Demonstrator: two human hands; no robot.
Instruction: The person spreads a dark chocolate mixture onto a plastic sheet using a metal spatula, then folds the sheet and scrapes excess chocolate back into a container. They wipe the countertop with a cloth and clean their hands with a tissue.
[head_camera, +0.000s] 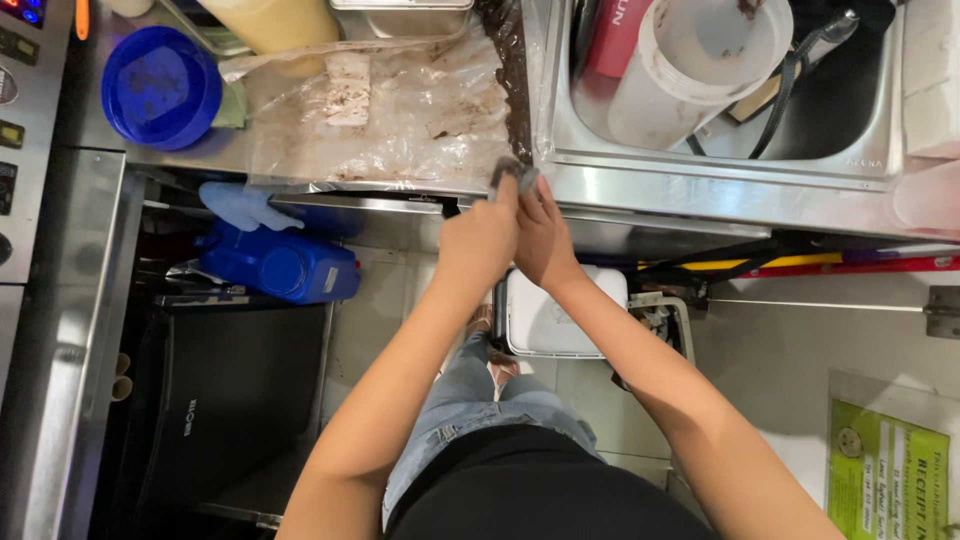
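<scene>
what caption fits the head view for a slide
Both hands, left hand and right hand, pinch a soiled plastic bag at the counter edge beside a sink.

bucket (690, 70) in sink (720, 165), plastic sheet (400, 110) left on counter (180, 155)

Brushed steel sink (720, 170); crinkled clear plastic sheet (400, 120), smeared; glossy blue plastic jug (285, 265).

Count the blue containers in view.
2: a round blue bowl on the steel counter at upper left, and a blue jug on the shelf beneath it. Others may be hidden under the counter.
</scene>
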